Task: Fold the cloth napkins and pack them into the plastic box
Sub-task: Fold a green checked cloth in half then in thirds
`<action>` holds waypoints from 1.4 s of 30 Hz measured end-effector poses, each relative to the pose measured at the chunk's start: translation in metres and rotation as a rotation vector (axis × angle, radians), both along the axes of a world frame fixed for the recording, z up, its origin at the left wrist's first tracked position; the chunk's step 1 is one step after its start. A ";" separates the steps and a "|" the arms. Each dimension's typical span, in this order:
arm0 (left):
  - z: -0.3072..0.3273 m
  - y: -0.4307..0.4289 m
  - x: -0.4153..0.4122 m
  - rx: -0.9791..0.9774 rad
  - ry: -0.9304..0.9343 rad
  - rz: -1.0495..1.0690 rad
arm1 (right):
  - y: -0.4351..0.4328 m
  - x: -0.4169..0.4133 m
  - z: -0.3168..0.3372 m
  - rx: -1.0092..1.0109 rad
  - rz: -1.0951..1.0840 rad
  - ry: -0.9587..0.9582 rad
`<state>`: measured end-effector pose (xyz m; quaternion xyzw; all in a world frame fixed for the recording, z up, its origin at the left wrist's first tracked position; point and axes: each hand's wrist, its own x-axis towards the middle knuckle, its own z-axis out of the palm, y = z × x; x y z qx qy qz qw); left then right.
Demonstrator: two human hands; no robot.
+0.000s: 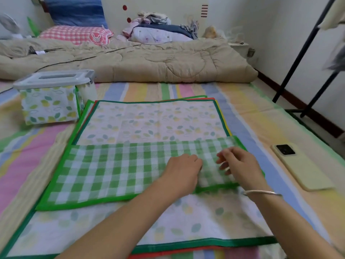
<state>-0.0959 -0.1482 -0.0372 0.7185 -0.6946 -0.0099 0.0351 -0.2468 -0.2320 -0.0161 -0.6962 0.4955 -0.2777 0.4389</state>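
Green gingham napkin [115, 171] folded atop the napkin stack [149, 118]; plastic box [54, 79] far left. Left hand [183, 167] pins it, I'd guess holding the crease; pinch unclear. Right hand [237, 163] hovers, fingers loose, empty.

We see a striped bed sheet [242, 101] across the lower frame and a beige quilt [149, 60] bunched mid-top. A pink checked pillow [74, 34] lies upper left, with white walls [270, 25] behind and a black rack [302, 53] at right.
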 end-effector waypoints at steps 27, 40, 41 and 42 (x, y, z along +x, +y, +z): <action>-0.006 -0.028 0.013 0.115 0.167 0.087 | 0.014 -0.003 -0.008 0.706 -0.536 -0.773; -0.013 -0.036 0.018 0.077 0.145 0.068 | 0.017 0.004 -0.018 0.335 -0.440 -0.494; -0.013 -0.037 0.019 0.080 0.148 0.066 | 0.021 0.005 -0.014 0.276 -0.407 -0.446; -0.013 -0.037 0.020 0.082 0.149 0.068 | 0.023 0.005 -0.013 0.197 -0.357 -0.397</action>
